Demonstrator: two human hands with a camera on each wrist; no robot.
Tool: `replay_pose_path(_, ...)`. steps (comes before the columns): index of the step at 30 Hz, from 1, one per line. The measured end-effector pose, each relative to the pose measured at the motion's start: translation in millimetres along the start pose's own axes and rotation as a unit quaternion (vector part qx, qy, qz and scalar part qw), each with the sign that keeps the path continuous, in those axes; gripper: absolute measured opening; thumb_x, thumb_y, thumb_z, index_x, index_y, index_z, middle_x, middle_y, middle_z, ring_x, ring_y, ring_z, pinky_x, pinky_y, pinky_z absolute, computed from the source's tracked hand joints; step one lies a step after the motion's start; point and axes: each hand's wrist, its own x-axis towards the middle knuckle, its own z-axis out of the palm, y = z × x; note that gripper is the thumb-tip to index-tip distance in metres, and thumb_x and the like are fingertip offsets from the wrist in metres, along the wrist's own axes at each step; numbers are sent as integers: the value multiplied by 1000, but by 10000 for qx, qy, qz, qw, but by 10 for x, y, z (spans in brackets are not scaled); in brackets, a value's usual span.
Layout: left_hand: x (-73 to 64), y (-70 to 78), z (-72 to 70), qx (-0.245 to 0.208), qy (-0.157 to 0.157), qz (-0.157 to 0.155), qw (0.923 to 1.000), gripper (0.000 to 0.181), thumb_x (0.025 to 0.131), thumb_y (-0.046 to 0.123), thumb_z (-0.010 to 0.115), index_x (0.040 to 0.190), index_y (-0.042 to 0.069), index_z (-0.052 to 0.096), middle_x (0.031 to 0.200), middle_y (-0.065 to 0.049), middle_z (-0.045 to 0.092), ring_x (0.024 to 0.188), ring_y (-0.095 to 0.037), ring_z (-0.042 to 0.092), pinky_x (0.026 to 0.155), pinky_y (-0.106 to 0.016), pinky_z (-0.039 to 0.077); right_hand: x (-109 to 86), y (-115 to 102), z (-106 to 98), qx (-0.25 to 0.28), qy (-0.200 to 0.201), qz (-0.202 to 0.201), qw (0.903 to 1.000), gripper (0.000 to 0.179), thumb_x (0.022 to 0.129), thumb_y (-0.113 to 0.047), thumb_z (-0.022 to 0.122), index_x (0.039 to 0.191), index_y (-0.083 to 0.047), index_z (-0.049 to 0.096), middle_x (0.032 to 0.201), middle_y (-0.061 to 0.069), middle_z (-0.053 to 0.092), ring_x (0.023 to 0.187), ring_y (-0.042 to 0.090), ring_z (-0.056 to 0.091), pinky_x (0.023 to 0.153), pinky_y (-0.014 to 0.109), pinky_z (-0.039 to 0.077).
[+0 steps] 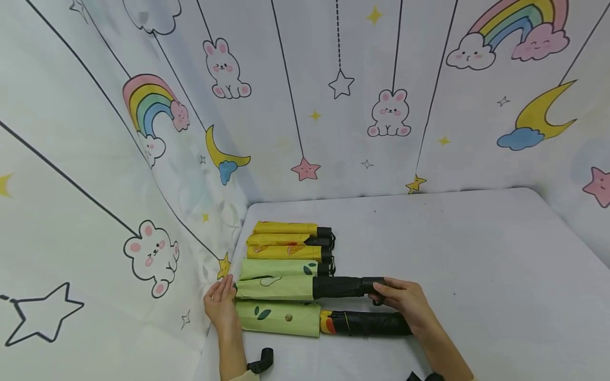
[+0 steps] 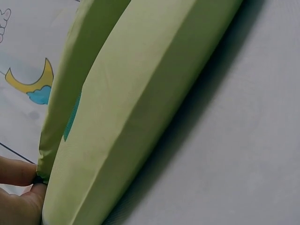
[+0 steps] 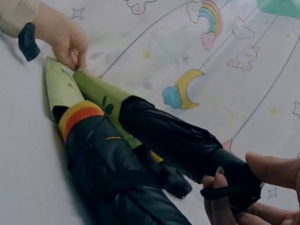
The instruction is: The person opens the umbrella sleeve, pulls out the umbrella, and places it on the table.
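Observation:
My left hand [image 1: 221,301] pinches the left tip of a light green folded umbrella [image 1: 274,288]; in the left wrist view, its thumb and finger [image 2: 16,171] meet at the dark tip. My right hand [image 1: 405,304] holds the black handle [image 3: 234,168] at the other end, a strap looping beside its fingers. This umbrella has a black section between the green cloth and the handle. Directly in front lies another green umbrella [image 1: 281,320] with a leaf print, continuing into a black part [image 1: 367,324] with a yellow and orange band. Part of my right hand overlaps its black end.
Behind the held umbrella, another light green umbrella [image 1: 276,268] lies with its black handle to the right. Several yellow folded umbrellas [image 1: 286,228] line up farther back. The white table [image 1: 452,238] meets a printed curtain [image 1: 310,127] at the back and left.

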Motion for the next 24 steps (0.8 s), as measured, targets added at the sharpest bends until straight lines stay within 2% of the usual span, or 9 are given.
replay_pose_path(6,9,8,6,1,-31,9,10000,52,99,-16,54,146,-8,31,148,-30,52,134,-28,60,106,-26,50,-29,0,-37,99,27,-23,9999,57,98,-17,75,138,18,54,119,19,72,97,23,77,92,30,61)
replay_pose_path(14,5,9,26,-190,44,166,9997,49,97,-20,54,141,-10,35,145,-33,53,129,-27,64,105,-26,52,-44,13,-112,37,253,62,9997,61,96,-19,77,142,15,53,133,27,65,102,26,76,93,29,60)
replay_pose_path(24,-4,13,39,-145,63,51,9999,50,98,-19,53,143,-9,32,147,-33,51,133,-28,61,108,-27,50,-76,-33,-208,-64,362,101,9993,65,97,-21,77,144,15,50,129,23,68,100,23,77,94,27,59)
